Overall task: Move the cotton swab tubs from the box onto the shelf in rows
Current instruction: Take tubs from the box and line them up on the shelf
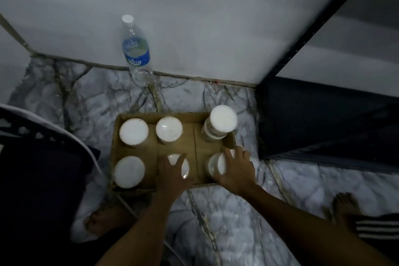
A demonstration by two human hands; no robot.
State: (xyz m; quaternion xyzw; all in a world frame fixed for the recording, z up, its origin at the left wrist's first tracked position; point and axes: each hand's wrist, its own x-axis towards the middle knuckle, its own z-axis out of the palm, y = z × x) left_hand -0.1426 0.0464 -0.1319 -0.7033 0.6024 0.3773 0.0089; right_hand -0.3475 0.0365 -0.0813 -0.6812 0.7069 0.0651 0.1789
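An open cardboard box lies on the marble floor and holds several white-lidded cotton swab tubs. Two tubs stand along its far side, and a taller stack of tubs fills the far right corner. Another tub stands at the near left. My left hand is closed over the top of the near middle tub. My right hand grips the near right tub from its right side. The dark metal shelf stands to the right of the box.
A water bottle with a blue label stands against the white wall behind the box. A dark shelf unit sits at the left. My bare feet rest on the floor on either side.
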